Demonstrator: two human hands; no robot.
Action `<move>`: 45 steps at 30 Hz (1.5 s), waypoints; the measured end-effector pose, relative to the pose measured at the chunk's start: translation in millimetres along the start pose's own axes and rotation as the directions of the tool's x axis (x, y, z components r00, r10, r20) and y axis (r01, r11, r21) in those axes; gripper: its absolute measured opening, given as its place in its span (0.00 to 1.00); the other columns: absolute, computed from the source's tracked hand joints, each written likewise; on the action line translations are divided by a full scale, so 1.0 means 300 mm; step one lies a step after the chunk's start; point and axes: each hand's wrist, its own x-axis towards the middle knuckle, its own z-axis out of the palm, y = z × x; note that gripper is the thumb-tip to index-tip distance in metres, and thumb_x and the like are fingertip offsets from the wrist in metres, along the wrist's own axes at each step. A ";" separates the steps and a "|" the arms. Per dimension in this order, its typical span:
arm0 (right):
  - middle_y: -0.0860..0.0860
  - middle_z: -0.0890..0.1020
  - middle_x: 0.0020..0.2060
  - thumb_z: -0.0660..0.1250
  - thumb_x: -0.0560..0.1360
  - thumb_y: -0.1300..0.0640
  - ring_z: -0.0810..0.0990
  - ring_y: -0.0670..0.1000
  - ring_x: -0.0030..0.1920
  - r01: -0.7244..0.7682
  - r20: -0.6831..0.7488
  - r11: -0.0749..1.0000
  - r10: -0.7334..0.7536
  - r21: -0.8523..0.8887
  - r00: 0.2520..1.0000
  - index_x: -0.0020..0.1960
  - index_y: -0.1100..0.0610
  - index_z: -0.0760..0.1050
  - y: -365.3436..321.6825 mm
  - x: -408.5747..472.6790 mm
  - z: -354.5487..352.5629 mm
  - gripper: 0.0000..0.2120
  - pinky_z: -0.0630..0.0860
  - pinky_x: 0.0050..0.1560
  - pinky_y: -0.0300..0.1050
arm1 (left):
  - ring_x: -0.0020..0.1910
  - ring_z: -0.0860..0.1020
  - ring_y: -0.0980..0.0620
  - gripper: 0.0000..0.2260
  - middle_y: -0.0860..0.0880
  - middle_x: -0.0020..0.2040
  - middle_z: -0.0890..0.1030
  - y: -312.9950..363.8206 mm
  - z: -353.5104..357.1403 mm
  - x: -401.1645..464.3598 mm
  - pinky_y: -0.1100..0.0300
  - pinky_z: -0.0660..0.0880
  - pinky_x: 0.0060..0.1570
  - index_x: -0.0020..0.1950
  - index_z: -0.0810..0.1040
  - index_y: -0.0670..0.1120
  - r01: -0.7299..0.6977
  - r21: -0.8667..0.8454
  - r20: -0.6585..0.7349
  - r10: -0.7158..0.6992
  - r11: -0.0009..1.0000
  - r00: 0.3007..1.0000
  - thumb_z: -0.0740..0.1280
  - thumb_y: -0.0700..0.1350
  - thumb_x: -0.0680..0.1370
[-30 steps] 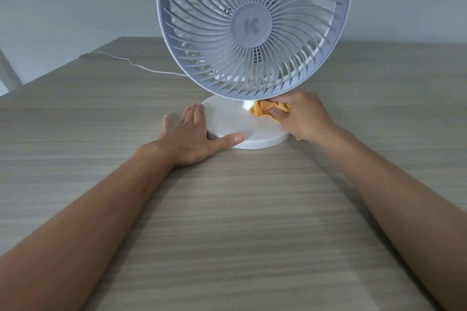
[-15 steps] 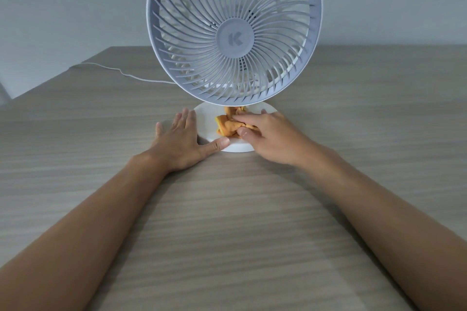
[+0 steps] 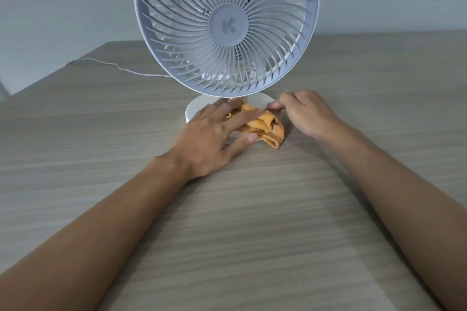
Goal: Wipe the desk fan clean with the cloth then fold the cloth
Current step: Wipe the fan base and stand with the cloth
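A desk fan (image 3: 227, 25) with a grey round grille stands on a white round base (image 3: 262, 100) at the middle of the wooden table. A crumpled orange cloth (image 3: 265, 125) lies over the front edge of the base and onto the table. My left hand (image 3: 209, 134) lies on the cloth's left part, fingers spread over it and thumb under its near edge. My right hand (image 3: 305, 113) is just right of the cloth, its curled fingertips pinching the cloth's upper right edge by the base.
The fan's white cable (image 3: 121, 68) runs from behind the fan toward the table's far left edge. The wooden tabletop (image 3: 252, 222) stretches wide in front of the fan. A plain grey wall stands behind.
My right hand slid off the cloth to its right edge. My left hand moved from the base's left side onto the cloth. The cloth came forward to the base's front edge.
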 end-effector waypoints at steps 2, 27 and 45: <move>0.48 0.87 0.52 0.55 0.78 0.54 0.80 0.50 0.60 -0.010 -0.002 1.000 0.010 0.007 1.000 0.49 0.55 0.86 0.010 0.008 -0.001 0.19 0.71 0.66 0.45 | 0.72 0.67 0.48 0.21 0.52 0.72 0.70 -0.018 0.008 0.006 0.44 0.64 0.70 0.73 0.63 0.65 -0.001 0.036 -0.010 0.001 0.999 1.000 0.49 0.64 0.80; 0.39 0.85 0.51 0.84 0.48 0.43 0.81 0.32 0.51 0.020 0.209 0.998 -0.033 0.062 0.977 0.50 0.50 0.86 0.060 0.037 -0.046 0.31 0.72 0.62 0.31 | 0.64 0.73 0.40 0.19 0.43 0.65 0.77 -0.230 -0.010 0.174 0.51 0.69 0.60 0.70 0.72 0.47 0.611 -0.165 0.054 -0.612 0.774 0.789 0.57 0.51 0.81; 0.42 0.86 0.52 0.84 0.47 0.41 0.82 0.35 0.53 0.011 0.164 0.995 -0.028 0.100 0.986 0.52 0.52 0.85 0.083 0.015 -0.033 0.35 0.73 0.64 0.35 | 0.75 0.64 0.51 0.19 0.57 0.74 0.68 -0.059 -0.073 -0.059 0.60 0.58 0.72 0.71 0.70 0.59 0.316 -0.195 0.073 -0.308 0.928 0.949 0.58 0.47 0.81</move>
